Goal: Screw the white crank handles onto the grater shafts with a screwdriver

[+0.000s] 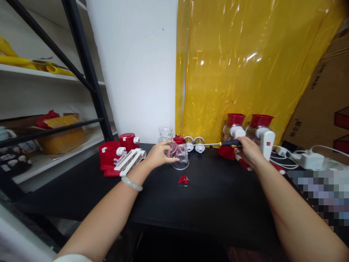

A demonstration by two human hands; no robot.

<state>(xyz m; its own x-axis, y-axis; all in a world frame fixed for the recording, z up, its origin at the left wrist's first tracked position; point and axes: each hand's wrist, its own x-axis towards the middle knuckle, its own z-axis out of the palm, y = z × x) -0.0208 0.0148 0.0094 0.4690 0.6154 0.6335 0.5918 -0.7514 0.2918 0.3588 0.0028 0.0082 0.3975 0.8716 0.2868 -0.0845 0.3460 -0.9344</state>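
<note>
1. The screwdriver (pixel 230 143) lies nearly level, its long axis running sideways; its tip points left, toward the clear housing (pixel 181 157).
2. The right hand (pixel 249 150) is closed around its handle.
3. The left hand (pixel 163 154) pinches the clear housing.
4. The red piece (pixel 183 179) rests nearer than the left hand.

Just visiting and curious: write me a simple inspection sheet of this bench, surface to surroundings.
Surface: black tabletop, no spill seen
Job's things: clear plastic housing; long screwdriver with black-and-yellow handle, shaft towards the housing, tip contact unclear
Clutter: small red plastic piece in front; red-and-white plastic parts left; two perforated metal drums behind; two red-and-white appliances right
Grippers: human hands; left hand holds the housing, right hand the screwdriver
Cables: white cables and white adapter, far right
Surroundings: yellow plastic sheet, brown cardboard, black-framed shelving
</note>
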